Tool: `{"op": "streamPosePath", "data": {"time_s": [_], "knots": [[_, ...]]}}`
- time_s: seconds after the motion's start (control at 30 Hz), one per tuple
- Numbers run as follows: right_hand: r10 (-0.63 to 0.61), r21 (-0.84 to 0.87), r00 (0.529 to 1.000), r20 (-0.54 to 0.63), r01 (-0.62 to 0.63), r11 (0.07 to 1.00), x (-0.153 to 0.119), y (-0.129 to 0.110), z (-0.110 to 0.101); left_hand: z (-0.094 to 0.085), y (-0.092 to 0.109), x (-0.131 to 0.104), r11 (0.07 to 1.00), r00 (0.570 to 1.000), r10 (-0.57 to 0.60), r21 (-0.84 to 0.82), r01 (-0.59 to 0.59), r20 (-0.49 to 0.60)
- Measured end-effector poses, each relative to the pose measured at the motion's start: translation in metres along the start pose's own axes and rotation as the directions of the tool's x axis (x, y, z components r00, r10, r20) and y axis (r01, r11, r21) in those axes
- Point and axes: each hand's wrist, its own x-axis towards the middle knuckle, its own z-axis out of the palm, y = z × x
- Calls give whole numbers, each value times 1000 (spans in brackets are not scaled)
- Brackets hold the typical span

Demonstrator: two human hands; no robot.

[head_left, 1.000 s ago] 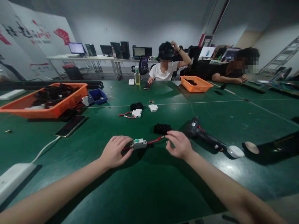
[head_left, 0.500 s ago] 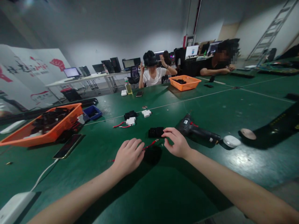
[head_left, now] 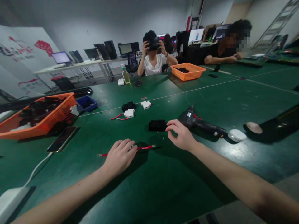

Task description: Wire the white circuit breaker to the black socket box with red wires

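My left hand (head_left: 120,155) is closed over the middle of a red wire (head_left: 143,148) with metal ring terminals at both ends. The wire is low over the green table, and its ends stick out on either side. My right hand (head_left: 181,135) has curved fingers, with a gap between thumb and forefinger. Its fingertips are at the right end of a black rectangular block (head_left: 157,125); whether they touch it I cannot tell. Tiny metal pieces (head_left: 158,133) lie just below the block. Beyond it are a white connector (head_left: 129,113) with red wires, another white connector (head_left: 146,105) and a black part (head_left: 128,106).
A power screwdriver (head_left: 203,124) and a round white case (head_left: 236,135) lie to the right. On the left are an orange basket (head_left: 50,116) of black parts, a blue bin (head_left: 90,107) and a phone (head_left: 62,140). Two people sit across, near another orange basket (head_left: 192,74).
My left hand has moved left and slightly down with the red wire, now lying flatter. My right hand has shifted slightly right, off the block's end. The view has tilted down.
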Motion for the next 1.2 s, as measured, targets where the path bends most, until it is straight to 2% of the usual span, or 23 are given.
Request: {"op": "streamPosePath", "data": {"time_s": [0.17, 0.57, 0.93, 1.2], "knots": [[18, -3, 995, 101, -18, 1000, 1, 0, 9, 3, -5, -12, 996, 998, -44, -73, 41, -49], [74, -55, 929, 362, -59, 997, 3, -10, 19, 11, -6, -16, 987, 997, -78, -145, 75, -19], [103, -141, 860, 500, -37, 989, 0, -3, 16, 10, -6, -10, 992, 994, -68, -110, 59, -81], [125, -164, 860, 494, -49, 985, 0, -7, 7, 16, -18, -9, 995, 995, -64, -77, 59, -74]]}}
